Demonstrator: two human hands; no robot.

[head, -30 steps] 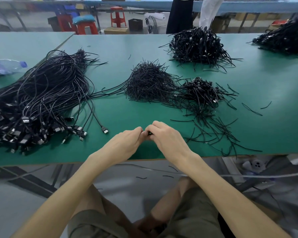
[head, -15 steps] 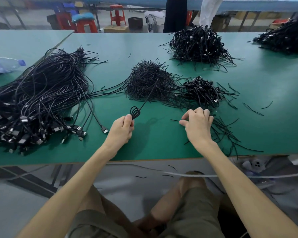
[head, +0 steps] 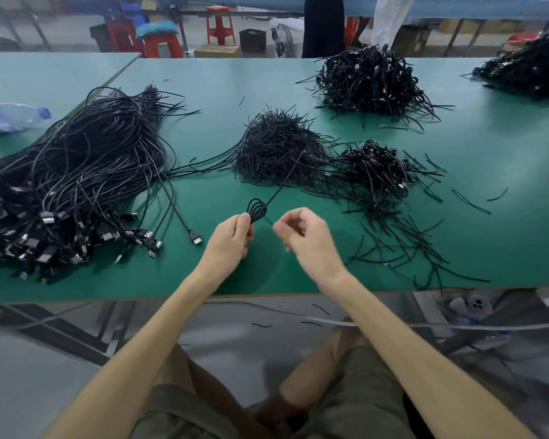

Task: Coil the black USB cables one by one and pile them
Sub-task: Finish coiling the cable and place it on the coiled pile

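Over the near edge of the green table [head: 298,80], the left hand [head: 230,240] holds a small coil [head: 256,210] of black cable, its fingers curled shut and the thumb pressed against the forefinger to pinch the base of the loops, which stand up above the fist. A straight tail [head: 286,179] of the same cable rises from the coil and slants up and away toward the heap of short black ties [head: 273,147] in the middle of the table. The right hand [head: 305,239] hangs just beside the coil, fingers half curled with thumb and forefinger close together; blur makes it impossible to tell whether they pinch a tie or nothing at all. By my reading the coiling of this cable is nearly done, and the step in hand is securing the loops: the free tail needs to be wound in or the bundle bound with a tie while the left thumb keeps its pinch so the loops do not spring open. After that the bundle should go onto the small pile of finished coils [head: 374,166] to the right of the ties, well apart from the big bundle of loose cables [head: 76,172] on the left, whose plugs lie near the table edge and from which the next cable will have to be drawn.
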